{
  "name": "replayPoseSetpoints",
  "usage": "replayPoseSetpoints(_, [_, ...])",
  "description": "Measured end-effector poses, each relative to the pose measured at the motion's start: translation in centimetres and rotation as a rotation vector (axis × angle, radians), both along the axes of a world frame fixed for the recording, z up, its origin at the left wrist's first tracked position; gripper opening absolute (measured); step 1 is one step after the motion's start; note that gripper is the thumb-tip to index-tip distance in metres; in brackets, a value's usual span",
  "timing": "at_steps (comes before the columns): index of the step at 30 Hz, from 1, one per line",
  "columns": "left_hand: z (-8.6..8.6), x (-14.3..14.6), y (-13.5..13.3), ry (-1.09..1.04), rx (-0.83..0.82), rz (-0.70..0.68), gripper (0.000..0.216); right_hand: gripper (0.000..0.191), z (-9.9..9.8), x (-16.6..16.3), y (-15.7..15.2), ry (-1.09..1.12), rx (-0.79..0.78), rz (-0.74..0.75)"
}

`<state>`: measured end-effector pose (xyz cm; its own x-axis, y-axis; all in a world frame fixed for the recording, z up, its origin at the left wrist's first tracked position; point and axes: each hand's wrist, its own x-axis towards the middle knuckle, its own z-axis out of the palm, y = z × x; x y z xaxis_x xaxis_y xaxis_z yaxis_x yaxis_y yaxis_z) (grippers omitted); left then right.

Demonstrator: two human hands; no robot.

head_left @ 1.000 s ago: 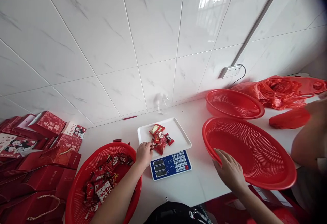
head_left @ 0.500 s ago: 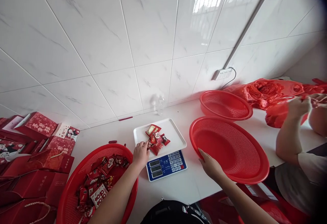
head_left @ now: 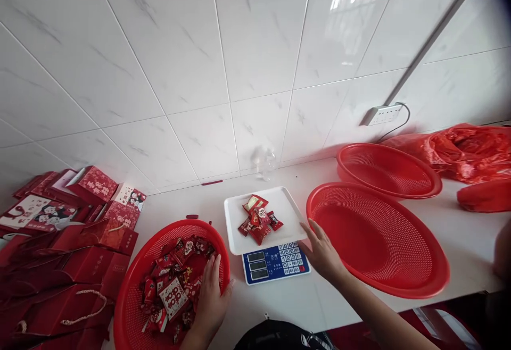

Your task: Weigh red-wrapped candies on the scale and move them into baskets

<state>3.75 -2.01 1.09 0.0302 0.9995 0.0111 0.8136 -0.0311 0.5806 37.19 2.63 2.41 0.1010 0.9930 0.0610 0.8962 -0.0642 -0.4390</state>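
My left hand [head_left: 213, 292] lies over the right rim of a red perforated basket [head_left: 133, 265], fingers stretched out and nothing visible in them. Inside that basket are several red-wrapped candies [head_left: 163, 262] and a square packet [head_left: 173, 298] with a patterned face. My right hand [head_left: 322, 251] is open, its fingertips by the right edge of a white scale tray [head_left: 235, 217] and close to a second red basket [head_left: 379, 233]. A small pile of wrapped candies [head_left: 260, 219] rests on the tray. In front of the tray shows the scale's blue keypad panel [head_left: 276, 263].
Red gift boxes [head_left: 96, 233] are stacked at the left. Behind the second basket stands another red basket [head_left: 391, 166]. Red plastic bags [head_left: 471, 150] lie at the far right, near a white power strip [head_left: 381, 115]. A clear plastic object [head_left: 269, 161] stands against the tiled wall.
My left hand has moved from the candies on the tray to the left basket's rim. My right hand has left the second basket's rim for the tray's edge. The view has shifted right-to-left.
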Motion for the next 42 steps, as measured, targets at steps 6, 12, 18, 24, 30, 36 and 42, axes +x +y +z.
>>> replayPoseSetpoints(6, [1.2, 0.8, -0.4, -0.059, 0.049, 0.049, 0.054, 0.063, 1.4, -6.7, 4.0, -0.022, -0.124, 0.267])
replayPoseSetpoints(12, [1.1, 0.6, -0.9, -0.066, 0.054, 0.068, 0.053, 0.075, 2.0, -9.9, 6.4, -0.08, -0.256, 0.286])
replayPoseSetpoints(18, [1.3, 0.5, -1.5, -0.071, -0.01, 0.084, 0.054, 0.068, 0.8, -10.4, 6.5, -0.118, -0.206, 0.259])
replayPoseSetpoints(24, [1.5, 0.7, -1.3, -0.071, -0.021, 0.073, 0.054, 0.059, 0.7, -9.0, 7.0, 0.188, -0.052, 0.231])
replayPoseSetpoints(30, [1.3, 1.3, -0.8, -0.05, 0.024, 0.028, 0.053, 0.032, 1.7, -8.4, 8.5, 0.494, 0.068, 0.048])
replayPoseSetpoints(36, [1.3, 0.9, -0.7, -0.067, 0.02, 0.01, 0.052, 0.038, 2.4, -2.7, 8.3, 0.576, 0.184, -0.167])
replayPoseSetpoints(42, [0.5, -0.2, -0.5, -0.06, 0.018, -0.003, 0.052, 0.045, 1.6, 6.1, 4.0, 0.363, 0.111, -0.475])
